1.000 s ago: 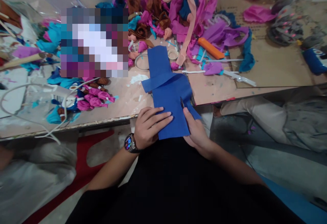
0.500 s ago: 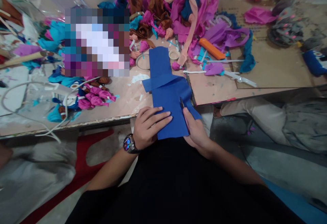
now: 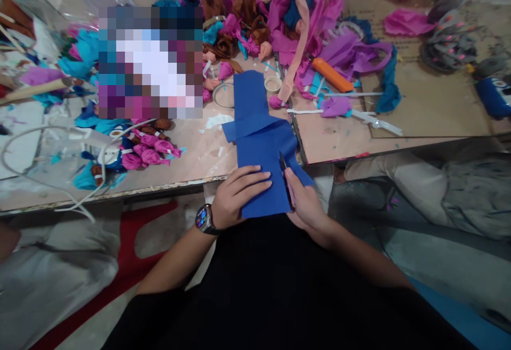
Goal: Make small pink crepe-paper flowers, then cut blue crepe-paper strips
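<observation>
A sheet of dark blue paper (image 3: 261,142) lies over the near edge of the worktable (image 3: 191,153) and hangs toward my lap. My left hand (image 3: 235,196), a watch on its wrist, lies on the paper's lower left with its fingers stretched flat, pressing it down. My right hand (image 3: 305,203) is closed on dark scissors (image 3: 284,166). The blades point away from me and sit in the paper near its right edge. A cut strip of blue paper hangs to the right of the blades.
Heaps of pink, purple, brown and turquoise crepe paper (image 3: 287,15) cover the far side of the table. An orange tool (image 3: 331,75), a roll of tape (image 3: 273,84) and a wire ring (image 3: 221,96) lie beyond the blue sheet. Another person's leg (image 3: 399,172) is at the right.
My left hand has slid slightly up and to the right on the paper. The scissors sit a little farther into the sheet.
</observation>
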A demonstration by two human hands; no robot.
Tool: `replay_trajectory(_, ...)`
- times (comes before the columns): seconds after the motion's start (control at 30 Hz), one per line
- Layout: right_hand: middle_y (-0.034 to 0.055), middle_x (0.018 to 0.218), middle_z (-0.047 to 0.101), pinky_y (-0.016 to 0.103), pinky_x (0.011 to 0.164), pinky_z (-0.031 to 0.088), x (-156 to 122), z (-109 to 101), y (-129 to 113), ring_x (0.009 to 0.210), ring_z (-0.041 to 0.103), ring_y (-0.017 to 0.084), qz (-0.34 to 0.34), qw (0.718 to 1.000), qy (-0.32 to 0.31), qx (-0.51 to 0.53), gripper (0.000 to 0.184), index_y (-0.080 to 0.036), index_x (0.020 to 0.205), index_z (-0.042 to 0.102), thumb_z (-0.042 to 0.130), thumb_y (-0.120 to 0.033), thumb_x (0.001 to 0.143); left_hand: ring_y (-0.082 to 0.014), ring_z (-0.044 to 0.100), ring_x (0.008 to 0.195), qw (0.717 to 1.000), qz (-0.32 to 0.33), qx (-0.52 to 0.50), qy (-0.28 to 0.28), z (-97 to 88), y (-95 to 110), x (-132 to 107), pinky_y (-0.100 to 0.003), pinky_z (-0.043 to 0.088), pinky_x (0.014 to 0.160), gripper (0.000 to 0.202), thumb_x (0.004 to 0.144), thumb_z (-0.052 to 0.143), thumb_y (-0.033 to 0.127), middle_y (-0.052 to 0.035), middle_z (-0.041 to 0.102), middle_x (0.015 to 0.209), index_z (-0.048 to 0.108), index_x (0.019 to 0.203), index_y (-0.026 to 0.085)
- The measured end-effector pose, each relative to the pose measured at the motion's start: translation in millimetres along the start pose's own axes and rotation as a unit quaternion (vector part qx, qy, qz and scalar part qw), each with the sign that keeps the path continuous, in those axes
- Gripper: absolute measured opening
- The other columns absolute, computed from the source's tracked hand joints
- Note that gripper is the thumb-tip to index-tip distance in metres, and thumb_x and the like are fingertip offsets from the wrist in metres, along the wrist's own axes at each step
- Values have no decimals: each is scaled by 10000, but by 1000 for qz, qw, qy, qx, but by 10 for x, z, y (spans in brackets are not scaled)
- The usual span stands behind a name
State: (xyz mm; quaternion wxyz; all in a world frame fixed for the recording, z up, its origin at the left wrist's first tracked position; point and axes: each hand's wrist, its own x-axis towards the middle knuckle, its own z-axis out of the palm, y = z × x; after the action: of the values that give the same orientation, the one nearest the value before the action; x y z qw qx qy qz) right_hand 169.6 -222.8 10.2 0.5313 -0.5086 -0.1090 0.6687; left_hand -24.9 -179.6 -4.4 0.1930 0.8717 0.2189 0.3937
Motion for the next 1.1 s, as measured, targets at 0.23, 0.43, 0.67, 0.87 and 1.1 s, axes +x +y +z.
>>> replay_trajectory(0.23,22,809,758,349,613,571,-2,-22,-12,722,722,217,-2,999,21,-25,516,-235,1034,749,886,-628,729,-287,607,1400,1000,7,-20,-7,62,-66,55,-508,563,1131,430,1082,544,287,-133,727,1394,617,1498,208)
replay_trajectory(0.43,60,956,806,400,775,632,-11,-23,-16,952,776,270,-9,1000,8,-10,510,-232,1072,753,874,-617,759,-288,608,1388,1000,11,-10,-3,53,-18,111,-514,572,1122,415,1087,525,265,-129,736,1374,623,1484,193)
replay_trajectory(0.67,80,1236,798,446,1065,586,8,-14,-23,1261,710,296,-33,999,13,-13,530,-250,1180,763,869,-579,779,-281,614,1373,1000,19,10,-7,52,26,128,-506,584,1107,401,1075,500,162,-125,748,1351,644,1450,168)
replay_trajectory(0.87,76,1156,804,431,944,624,7,-5,-18,1148,744,284,-32,999,-14,-26,528,-266,1185,744,840,-606,793,-267,630,1366,1000,10,18,-3,29,49,147,-492,594,1100,405,1085,491,201,-104,754,1347,637,1462,208)
replay_trajectory(1.1,-28,607,641,369,631,603,-16,-96,27,641,690,209,9,999,2,-39,450,-244,1013,727,816,-642,825,-292,635,1345,1000,11,2,-2,19,23,170,-509,577,1108,424,1078,539,335,-120,748,1353,636,1471,206)
